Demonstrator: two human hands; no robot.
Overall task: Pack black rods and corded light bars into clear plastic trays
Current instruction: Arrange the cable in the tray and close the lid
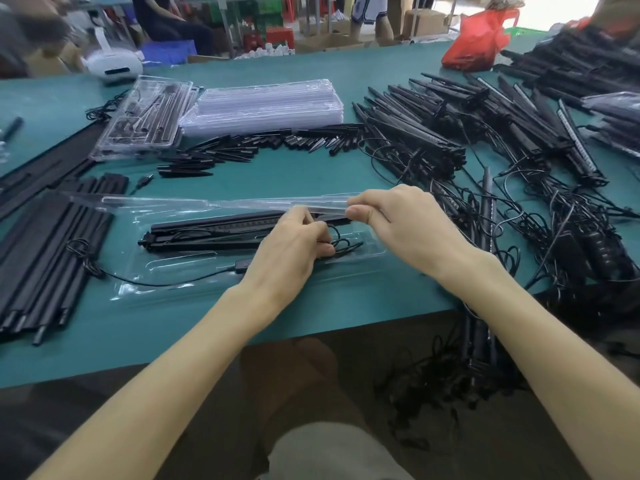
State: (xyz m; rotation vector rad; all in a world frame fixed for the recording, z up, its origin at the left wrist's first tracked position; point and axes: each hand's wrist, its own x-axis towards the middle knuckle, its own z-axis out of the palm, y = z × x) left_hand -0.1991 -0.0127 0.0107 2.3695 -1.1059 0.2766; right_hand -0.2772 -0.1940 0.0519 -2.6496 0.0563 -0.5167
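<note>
A clear plastic tray lies open on the green table in front of me, its lid tilted up along the far side. Inside the tray lie black light bars with a thin black cord trailing to the left. My left hand rests in the tray and pinches a coiled bit of cord near the bars' right end. My right hand pinches the right end of the clear lid between thumb and fingers.
Black rods lie stacked at the left. Short black spikes spread across the middle. A stack of empty clear trays and a packed tray sit behind. Heaps of corded light bars fill the right; tangled cords hang over the table edge.
</note>
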